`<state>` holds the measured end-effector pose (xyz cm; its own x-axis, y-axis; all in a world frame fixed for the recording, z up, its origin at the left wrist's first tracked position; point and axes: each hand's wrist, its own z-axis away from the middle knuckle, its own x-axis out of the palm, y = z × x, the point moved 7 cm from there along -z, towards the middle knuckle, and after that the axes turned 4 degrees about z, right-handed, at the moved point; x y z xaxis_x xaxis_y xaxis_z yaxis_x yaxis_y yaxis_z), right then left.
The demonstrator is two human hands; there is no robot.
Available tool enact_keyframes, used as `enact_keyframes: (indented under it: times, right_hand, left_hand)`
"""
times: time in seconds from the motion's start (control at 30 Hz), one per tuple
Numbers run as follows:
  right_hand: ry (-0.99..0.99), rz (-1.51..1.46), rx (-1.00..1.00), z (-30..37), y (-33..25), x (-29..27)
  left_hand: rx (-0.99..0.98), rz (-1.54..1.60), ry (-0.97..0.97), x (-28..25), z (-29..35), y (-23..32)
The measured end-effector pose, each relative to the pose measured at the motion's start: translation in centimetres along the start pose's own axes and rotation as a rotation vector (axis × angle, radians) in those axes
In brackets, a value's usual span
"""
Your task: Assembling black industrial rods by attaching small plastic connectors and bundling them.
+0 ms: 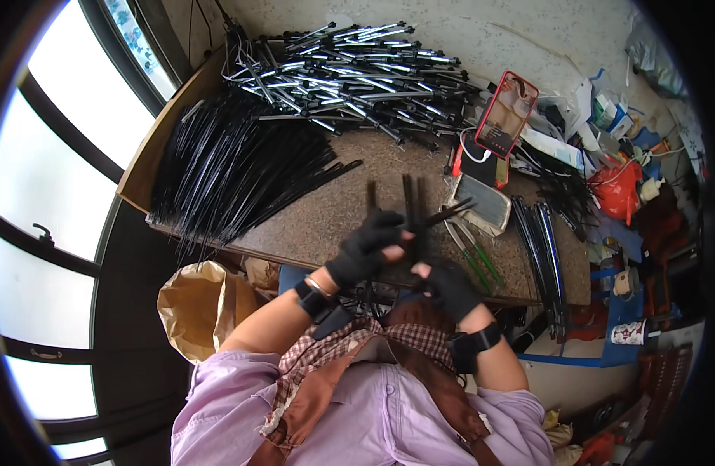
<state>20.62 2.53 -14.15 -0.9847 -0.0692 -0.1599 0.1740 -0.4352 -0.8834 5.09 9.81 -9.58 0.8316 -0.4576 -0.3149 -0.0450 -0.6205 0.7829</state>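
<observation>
Both hands wear black fingerless gloves and come close together over the near edge of the brown speckled table (357,210). My left hand (369,245) is closed around thin black rods (408,194), whose blurred ends fan out beyond the fingers. Just right of it and a little nearer, my right hand (448,289) is curled, its thumb and fingertips turned toward the rods' lower part. Motion smears what lies between the two hands, so what the right one grips is hidden. Green-handled pliers (475,256) rest on the table beyond the right hand.
A large bundle of black strips (241,163) lies left. Behind it is a heap of silver rods with black ends (357,74). A red-framed phone (506,115) stands above a grey-topped tray (481,203). More rods (545,256) overhang the right edge. A paper bag (194,307) sits below left.
</observation>
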Motion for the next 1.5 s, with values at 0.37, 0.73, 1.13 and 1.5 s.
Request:
enact_keyframes:
  times: [0.37,0.73,1.13,1.5]
  right_hand:
    - [0.097,0.176,-0.231,0.3,1.8,-3.4]
    - [0.208,0.179,-0.345,-1.5,-1.2,-1.9]
    - [-0.345,0.04,-0.568,-2.0,-11.3,1.4]
    - [-0.157,0.453,-0.733,-1.8,-12.1,2.4]
  left_hand:
    - [-0.437,0.553,0.12,-4.5,4.3,-6.2]
    - [-0.079,-0.161,-0.27,-0.6,-0.7,-2.2]
    - [0.014,-0.049,-0.4,2.3,-1.0,-2.3]
    - [-0.121,0.17,-0.288,1.7,-0.7,-1.8]
